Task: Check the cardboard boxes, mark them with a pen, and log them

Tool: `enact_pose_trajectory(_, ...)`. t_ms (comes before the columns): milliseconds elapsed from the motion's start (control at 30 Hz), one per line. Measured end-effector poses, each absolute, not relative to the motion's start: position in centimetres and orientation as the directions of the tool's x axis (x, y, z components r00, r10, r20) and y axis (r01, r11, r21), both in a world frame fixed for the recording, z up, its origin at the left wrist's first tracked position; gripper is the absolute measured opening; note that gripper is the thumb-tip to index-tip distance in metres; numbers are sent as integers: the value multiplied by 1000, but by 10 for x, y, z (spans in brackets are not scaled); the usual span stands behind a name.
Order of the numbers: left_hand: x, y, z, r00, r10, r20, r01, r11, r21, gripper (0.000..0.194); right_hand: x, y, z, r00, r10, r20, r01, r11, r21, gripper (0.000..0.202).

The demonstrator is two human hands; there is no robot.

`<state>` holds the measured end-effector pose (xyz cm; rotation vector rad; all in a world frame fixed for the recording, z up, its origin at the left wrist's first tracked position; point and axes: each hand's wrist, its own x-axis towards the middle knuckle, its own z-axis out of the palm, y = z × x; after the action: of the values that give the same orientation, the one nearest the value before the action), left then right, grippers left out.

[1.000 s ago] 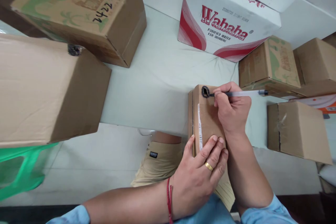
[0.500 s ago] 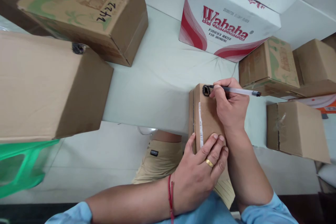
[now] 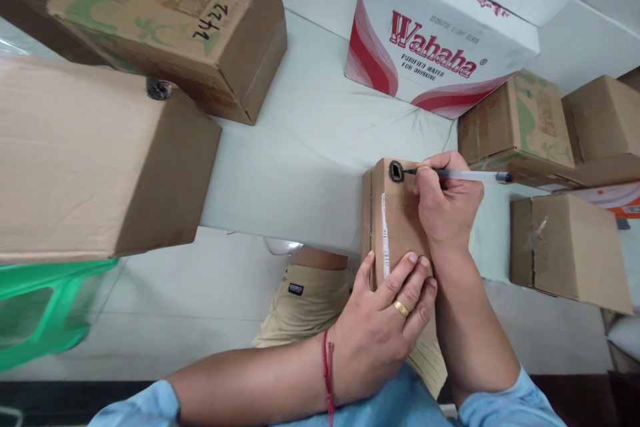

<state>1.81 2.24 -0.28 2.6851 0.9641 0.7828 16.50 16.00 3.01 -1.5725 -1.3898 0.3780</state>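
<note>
My right hand pinches a pen with a clear barrel and dark cap end. Its tip meets the right edge of a black ring inked around a small dark hole-like spot on a small brown cardboard box. My left hand grips the near part of that box, thumb at the left side and fingers across the top. A white barcode strip runs along the box near its left edge. The box's near end is hidden under my hand and forearm.
A white and red water carton stands at the back of the pale green covered table. Large cardboard boxes fill the left, and several smaller ones sit at the right. A green plastic stool is below left.
My right hand and the pen have shifted slightly right, so the tip has gone from the ring's upper right to its right edge. My left hand keeps its hold.
</note>
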Motion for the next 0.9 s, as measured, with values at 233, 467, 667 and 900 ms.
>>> enact_pose_trajectory(233,18,22,-3,648,634,422,539,-773,335,46,168,157,29,258,892,372,590,160,-792,15)
enact_pose_trajectory(467,18,22,-4,654,631,417,544,-776,319,47,167,156,29,156,921,357,508,235,-829,15)
enact_pose_trajectory(667,18,21,-4,652,632,419,541,-775,326,46,166,158,31,136,940,314,477,216,-852,12)
enact_pose_trajectory(900,18,21,-5,659,634,406,549,-773,317,47,168,155,32,148,932,332,545,203,-813,14)
